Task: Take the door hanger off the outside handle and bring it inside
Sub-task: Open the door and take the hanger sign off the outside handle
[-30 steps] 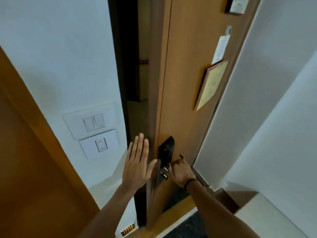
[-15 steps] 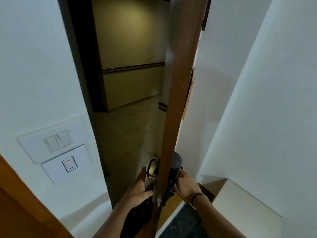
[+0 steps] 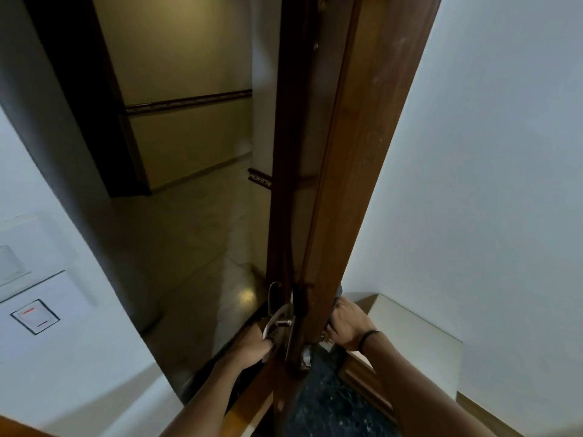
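The wooden door (image 3: 340,184) stands open and I see it edge-on. On its corridor side a metal outside handle (image 3: 273,296) sticks out, with a grey curved card against it that looks like the door hanger (image 3: 279,321). My left hand (image 3: 252,343) reaches around the door edge, fingers curled on the lower edge of that card. My right hand (image 3: 345,323), a black band on its wrist, is closed on the inside handle, which the door edge mostly hides.
A white switch panel (image 3: 34,316) is on the left wall. The dark door frame (image 3: 79,121) borders the opening to the dim corridor floor (image 3: 189,247). A white ledge (image 3: 410,329) juts from the right wall over dark speckled flooring (image 3: 318,405).
The door has swung from nearly closed to wide open. My left hand went from flat on the door edge, around it, to the outside handle. My right hand stayed on the inside handle.
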